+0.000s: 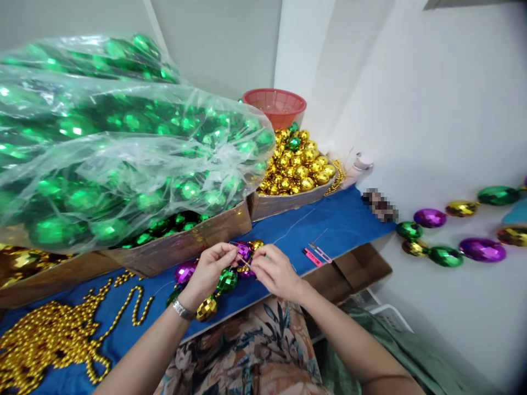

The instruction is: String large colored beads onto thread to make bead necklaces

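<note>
My left hand [215, 270], with a metal-band watch [182, 310] at its wrist, pinches a thin thread at the fingertips. Facing it closely, my right hand [276, 272] is also closed at the fingertips on the thread. Fine details between the fingers are too small to make out. Just below and behind both hands lie large faceted beads on a string: a green bead [226, 280], a gold bead [206, 309] and a purple bead [185, 271], with more partly hidden by the fingers.
A clear bag of green beads [135, 148] bulges over cardboard boxes at left. Behind stand a box of gold beads [302, 167] and a red basket [275, 107]. Gold bead chains [53, 340] pile at left on the blue cloth [341, 219]. Pink-handled snips [319, 254] lie right.
</note>
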`<state>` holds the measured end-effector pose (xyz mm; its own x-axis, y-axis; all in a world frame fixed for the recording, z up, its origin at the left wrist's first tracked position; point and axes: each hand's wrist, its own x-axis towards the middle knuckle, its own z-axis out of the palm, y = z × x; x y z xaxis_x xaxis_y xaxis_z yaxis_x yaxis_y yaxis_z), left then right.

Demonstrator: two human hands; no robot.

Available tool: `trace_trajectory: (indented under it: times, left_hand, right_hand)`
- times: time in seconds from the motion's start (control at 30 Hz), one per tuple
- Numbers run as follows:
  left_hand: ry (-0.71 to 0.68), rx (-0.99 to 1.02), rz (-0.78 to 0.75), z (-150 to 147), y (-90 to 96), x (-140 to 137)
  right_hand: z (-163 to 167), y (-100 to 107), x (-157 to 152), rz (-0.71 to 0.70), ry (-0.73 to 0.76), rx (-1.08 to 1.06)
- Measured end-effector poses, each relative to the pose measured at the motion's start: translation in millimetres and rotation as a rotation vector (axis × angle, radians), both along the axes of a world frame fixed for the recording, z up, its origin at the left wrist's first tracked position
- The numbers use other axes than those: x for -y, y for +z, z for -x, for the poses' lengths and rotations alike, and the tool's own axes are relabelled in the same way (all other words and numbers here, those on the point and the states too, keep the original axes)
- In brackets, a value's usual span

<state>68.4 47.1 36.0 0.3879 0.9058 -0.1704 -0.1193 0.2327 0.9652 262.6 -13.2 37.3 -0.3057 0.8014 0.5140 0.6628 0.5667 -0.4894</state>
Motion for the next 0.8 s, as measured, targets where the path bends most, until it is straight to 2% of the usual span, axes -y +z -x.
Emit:
trace_trajectory:
  times: [0.07, 0.13, 0.27, 0.37, 0.47, 0.63, 0.7, 0.8]
  left_hand:
    - [-0.020, -0.058, -0.060, 0, -2.7, -2]
    - [-0.032, -0.131, -0.144, 0, -4.0, -2]
    - [-0.057, -0.245, -0.348, -1, -2.3, -1]
    - [-0.073, -0.309, -0.509, -2, 1.4, 1]
    - [-0.042, -0.414, -0.703, -3, 3.7, 1]
    - [0.071, -0.532, -1.032, -7, -2.5, 1]
    - [0.109, -0.537, -1.118, -10, -6.4, 1]
    - [0.128, -0.537, -1.163, -13, -9.3, 2]
  right_hand:
    - [2, -4, 5, 0.006, 0.061, 0.072]
    - [4, -8, 5, 0.053, 0.053, 0.060]
    - [9, -8, -4, 0.300, -0.061, -0.181]
    - [11, -4, -12, 0.461, 0.001, -0.306]
    - [11, -5, -17, 0.562, 0.029, -0.393]
    - [9, -11, -24, 0.824, 0.071, -0.639]
    - [10, -11, -27, 0.892, 0.099, -0.696]
    - [11, -10, -30, 0.940, 0.127, -0.731]
